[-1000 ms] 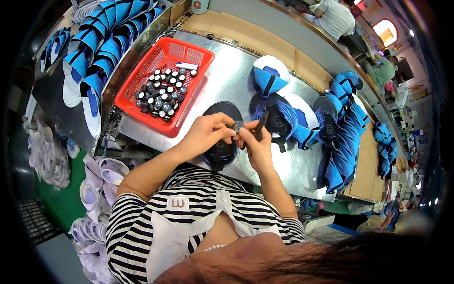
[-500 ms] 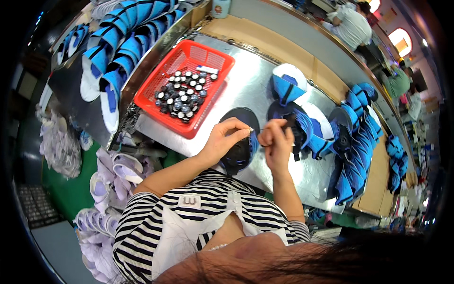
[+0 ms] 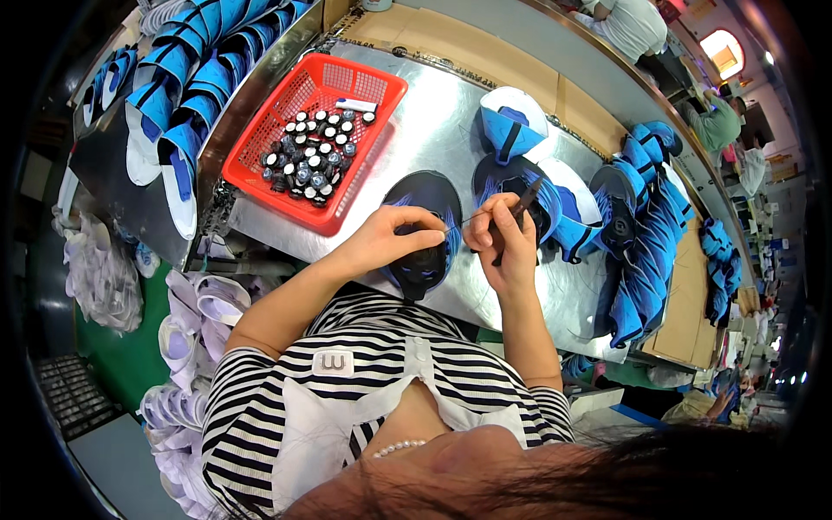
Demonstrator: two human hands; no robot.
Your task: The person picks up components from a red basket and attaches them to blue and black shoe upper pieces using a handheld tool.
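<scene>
A tiny thing [image 3: 446, 230] is between the two hands, over the table; it is too small to make out. The left hand [image 3: 394, 243] pinches it with the tips of the thumb and finger pressed close. The right hand [image 3: 510, 238] is curled around a dark tool [image 3: 529, 196], and its pointed end sticks up past the fingers. The two hands are near each other, but apart.

A black shoe [image 3: 425, 186] with blue marks lies on the table behind the left hand. The view does not show if the hand touches it. The metal table [image 3: 442, 134] is shiny.

To the left sits a red basket [image 3: 282, 87] full of holes. Small black and white bits [image 3: 308, 165] are heaped in it, and a white tube [image 3: 356, 105] lies near its far end.

To the right, a white and blue shoe [image 3: 511, 134] stands near the back. A long row of blue shoes [image 3: 641, 260] curves along the table's right side. More blue shoes [image 3: 182, 108] sit in rows at the far left. Pale purple shoes [image 3: 173, 407] are piled lower down, beside the green floor [image 3: 108, 347].
</scene>
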